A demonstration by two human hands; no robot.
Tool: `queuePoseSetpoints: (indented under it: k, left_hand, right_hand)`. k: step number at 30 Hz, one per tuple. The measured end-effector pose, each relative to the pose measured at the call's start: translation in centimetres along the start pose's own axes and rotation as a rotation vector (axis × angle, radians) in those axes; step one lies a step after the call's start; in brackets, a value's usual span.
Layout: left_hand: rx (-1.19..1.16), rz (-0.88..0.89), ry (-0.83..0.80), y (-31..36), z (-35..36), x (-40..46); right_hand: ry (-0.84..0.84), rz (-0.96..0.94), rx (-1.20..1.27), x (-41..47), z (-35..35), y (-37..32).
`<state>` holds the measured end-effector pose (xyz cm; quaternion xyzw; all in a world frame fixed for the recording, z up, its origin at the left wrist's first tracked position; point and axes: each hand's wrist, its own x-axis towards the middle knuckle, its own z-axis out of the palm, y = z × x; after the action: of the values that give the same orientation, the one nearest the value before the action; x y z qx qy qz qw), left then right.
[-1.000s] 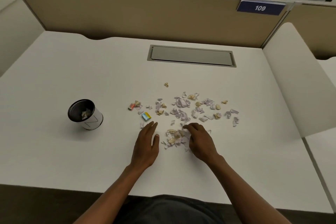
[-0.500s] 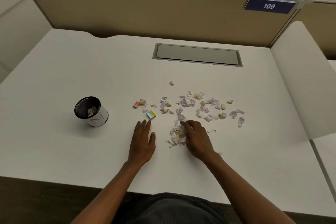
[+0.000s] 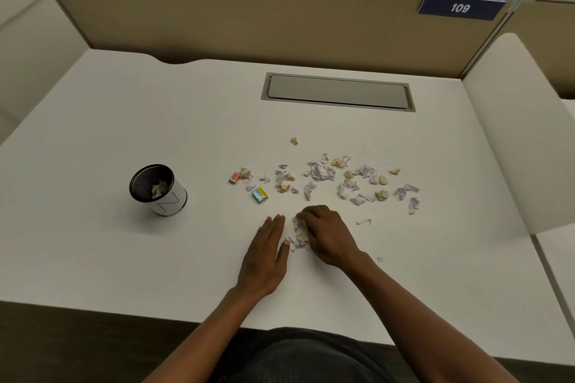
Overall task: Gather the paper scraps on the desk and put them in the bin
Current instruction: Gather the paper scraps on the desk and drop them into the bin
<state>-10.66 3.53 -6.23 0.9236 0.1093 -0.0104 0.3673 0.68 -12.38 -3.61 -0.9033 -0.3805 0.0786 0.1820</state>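
Note:
Several lilac and tan paper scraps point(image 3: 323, 172) lie scattered across the middle of the white desk point(image 3: 124, 121). A small gathered heap of scraps point(image 3: 299, 235) sits between my hands. My right hand point(image 3: 326, 235) is cupped over the heap's right side, fingers curled around it and pressing it leftward. My left hand point(image 3: 266, 253) lies flat on the desk, fingers together, just left of the heap. The bin point(image 3: 157, 190), a small black mesh cup with a white sleeve, stands upright at the left with a few scraps inside.
A blue-and-yellow wrapper point(image 3: 259, 195) and a pink one point(image 3: 235, 177) lie left of the scraps. A stray white sliver point(image 3: 363, 221) lies right of my right hand. A grey cable hatch point(image 3: 338, 92) sits at the back, before the beige partition point(image 3: 249, 19).
My right hand has swept the near scraps leftward into a tighter heap against my left hand. The two hands have come closer together. The view has shifted slightly.

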Motion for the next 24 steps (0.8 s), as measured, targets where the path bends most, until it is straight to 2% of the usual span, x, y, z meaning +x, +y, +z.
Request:
queuePoseSetpoints:
  k: [3,6,8,10,13,16,20,24]
  left_hand:
    - [-0.024,0.004,-0.005,0.0,-0.4,0.3]
    - [-0.006,-0.001,-0.039,-0.2,-0.4,0.6]
    - [0.009,0.0,-0.072,-0.2,0.0,0.8]
    - [0.023,0.041,-0.081,0.1,0.4,1.1]
    - [0.038,0.106,-0.111,1.1,0.9,1.3]
    - [0.027,0.169,-0.148,2.2,1.3,1.3]
    - [-0.007,0.127,-0.091,2.3,1.1,1.6]
    - [-0.009,0.023,-0.043,1.4,-0.2,1.6]
  right_hand:
    - [0.131,0.042,0.132,-1.3,-0.4,0.5]
    - [0.339,0.229,0.272,-2.7,-1.3,1.6]
    - [0.387,0.341,0.297,-3.5,-1.6,2.7]
    - [0.305,0.38,0.243,-4.2,-1.8,3.6]
    - [0.146,0.341,0.189,-4.8,-1.7,3.4]
    - [0.175,0.306,0.248,-5.0,-1.8,2.8]
    - [0.342,0.598,0.201,-6.3,-3.1,3.6]
    - [0.121,0.806,0.035,-8.7,-4.4,4.8]
